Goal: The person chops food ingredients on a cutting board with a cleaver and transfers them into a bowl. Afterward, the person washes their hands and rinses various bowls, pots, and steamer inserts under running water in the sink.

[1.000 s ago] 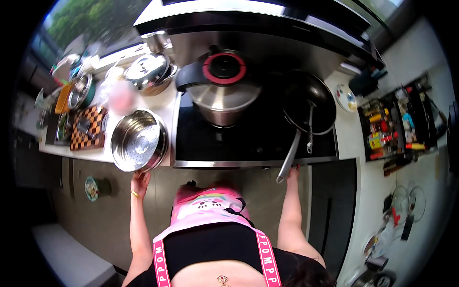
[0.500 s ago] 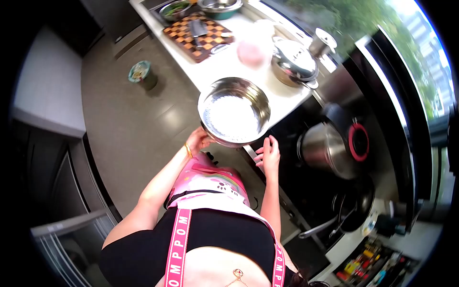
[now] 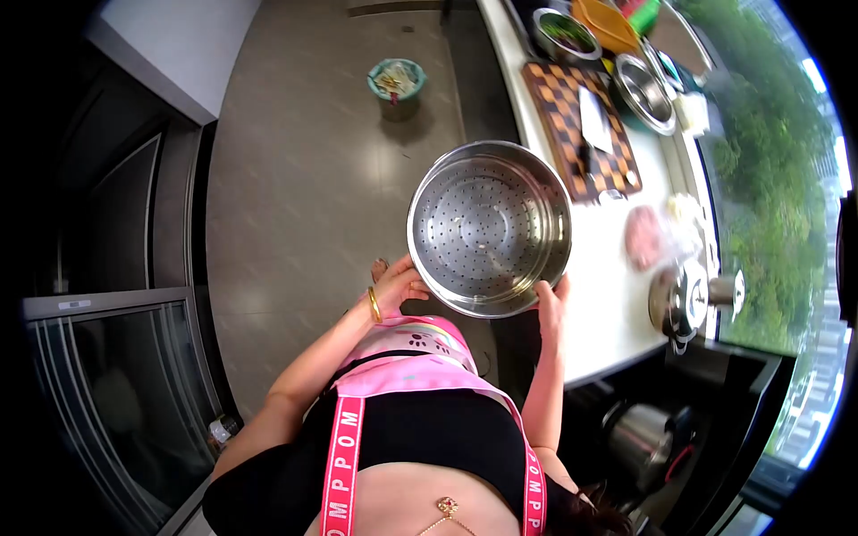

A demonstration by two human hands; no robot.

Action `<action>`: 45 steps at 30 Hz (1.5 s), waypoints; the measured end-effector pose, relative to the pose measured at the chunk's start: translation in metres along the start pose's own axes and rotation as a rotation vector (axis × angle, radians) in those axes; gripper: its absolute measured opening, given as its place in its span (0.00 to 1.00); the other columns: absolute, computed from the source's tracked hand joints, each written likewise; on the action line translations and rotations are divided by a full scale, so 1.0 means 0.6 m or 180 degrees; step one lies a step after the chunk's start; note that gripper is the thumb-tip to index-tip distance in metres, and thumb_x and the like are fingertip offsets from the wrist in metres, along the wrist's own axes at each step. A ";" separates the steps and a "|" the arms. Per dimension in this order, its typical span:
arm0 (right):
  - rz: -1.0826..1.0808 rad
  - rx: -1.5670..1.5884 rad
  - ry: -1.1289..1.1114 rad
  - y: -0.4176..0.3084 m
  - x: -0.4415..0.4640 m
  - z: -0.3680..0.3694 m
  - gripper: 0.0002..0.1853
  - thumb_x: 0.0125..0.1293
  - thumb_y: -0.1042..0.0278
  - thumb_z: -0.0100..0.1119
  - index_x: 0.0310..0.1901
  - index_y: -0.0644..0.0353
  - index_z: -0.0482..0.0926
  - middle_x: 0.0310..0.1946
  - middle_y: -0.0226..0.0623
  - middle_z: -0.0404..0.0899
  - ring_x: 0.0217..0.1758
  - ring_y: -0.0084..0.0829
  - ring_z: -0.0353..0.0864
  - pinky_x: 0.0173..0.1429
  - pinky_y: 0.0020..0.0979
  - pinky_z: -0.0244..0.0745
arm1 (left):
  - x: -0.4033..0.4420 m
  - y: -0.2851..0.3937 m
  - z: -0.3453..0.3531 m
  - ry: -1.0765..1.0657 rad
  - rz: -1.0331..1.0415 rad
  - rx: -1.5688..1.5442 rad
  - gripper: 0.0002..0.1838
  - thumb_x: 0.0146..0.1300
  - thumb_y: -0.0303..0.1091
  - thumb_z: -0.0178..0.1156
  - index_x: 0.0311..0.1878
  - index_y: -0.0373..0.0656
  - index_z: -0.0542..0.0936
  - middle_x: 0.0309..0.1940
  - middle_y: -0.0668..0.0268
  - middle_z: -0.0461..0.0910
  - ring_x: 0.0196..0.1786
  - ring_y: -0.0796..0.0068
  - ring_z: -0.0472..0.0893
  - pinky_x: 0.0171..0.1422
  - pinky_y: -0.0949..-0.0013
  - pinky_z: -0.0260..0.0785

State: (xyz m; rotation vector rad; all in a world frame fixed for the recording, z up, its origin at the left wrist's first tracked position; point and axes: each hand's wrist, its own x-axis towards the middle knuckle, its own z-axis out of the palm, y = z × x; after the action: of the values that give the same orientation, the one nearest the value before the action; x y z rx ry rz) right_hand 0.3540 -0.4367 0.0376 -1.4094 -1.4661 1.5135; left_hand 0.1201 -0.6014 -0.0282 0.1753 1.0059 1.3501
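Observation:
A round metal steamer pot point(image 3: 487, 223) with a perforated bottom is held up in front of me, its inside facing me. My left hand point(image 3: 399, 288) grips its lower left side, most fingers curled underneath. On the lower right, my right hand point(image 3: 551, 299) is closed on the rim with the thumb toward the inside. Nothing lies in the steamer; its holes show across the whole base.
Right of me runs a white counter point(image 3: 599, 330) with a checkered cutting board point(image 3: 572, 134), a cleaver point(image 3: 593, 121), bagged pink meat point(image 3: 643, 237) and a lidded pot point(image 3: 679, 299). A large pot point(image 3: 639, 442) stands on the stove. A bin point(image 3: 396, 85) is on the floor.
My view has swung left, so the counter now lies to my right. My right hand, open beside the steamer before, has closed on its rim. My left hand keeps its hold.

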 end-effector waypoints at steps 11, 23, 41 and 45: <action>-0.0270 0.0364 -0.0532 -0.336 0.346 0.382 0.06 0.51 0.79 0.50 0.32 0.63 0.73 0.18 0.23 0.67 0.14 0.13 0.58 0.15 0.19 0.48 | 0.136 0.416 -0.241 0.0222 0.0555 -0.0217 0.16 0.65 0.31 0.52 0.56 0.45 0.67 0.47 0.65 0.79 0.45 0.70 0.82 0.42 0.74 0.74; -0.0194 0.0256 -0.1246 -0.516 0.707 0.821 0.11 0.50 0.76 0.52 0.37 0.69 0.73 0.24 0.37 0.76 0.21 0.27 0.77 0.18 0.27 0.73 | 0.405 0.834 -0.459 0.0562 0.0575 -0.0416 0.19 0.62 0.29 0.56 0.57 0.49 0.69 0.45 0.67 0.79 0.39 0.72 0.82 0.40 0.72 0.72; 0.0306 0.1146 -0.0225 -0.644 1.099 1.220 0.15 0.52 0.75 0.50 0.41 0.74 0.67 0.22 0.46 0.77 0.16 0.36 0.80 0.17 0.32 0.78 | 0.916 1.454 -0.695 0.0137 -0.0246 0.0850 0.14 0.66 0.39 0.53 0.52 0.44 0.75 0.37 0.71 0.79 0.30 0.81 0.76 0.30 0.80 0.69; 0.0206 0.1438 0.0223 -0.669 1.209 1.184 0.16 0.51 0.78 0.50 0.43 0.73 0.72 0.24 0.45 0.79 0.17 0.33 0.79 0.17 0.30 0.77 | 1.081 1.523 -0.677 -0.0444 -0.0474 0.1107 0.10 0.65 0.35 0.54 0.43 0.40 0.78 0.32 0.67 0.81 0.31 0.78 0.80 0.28 0.78 0.73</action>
State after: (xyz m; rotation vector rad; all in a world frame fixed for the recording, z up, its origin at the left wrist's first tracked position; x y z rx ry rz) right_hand -0.5960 0.0983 0.0954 -1.2263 -0.9625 1.6854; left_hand -0.8885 0.0334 -0.0112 0.4410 1.1069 1.0070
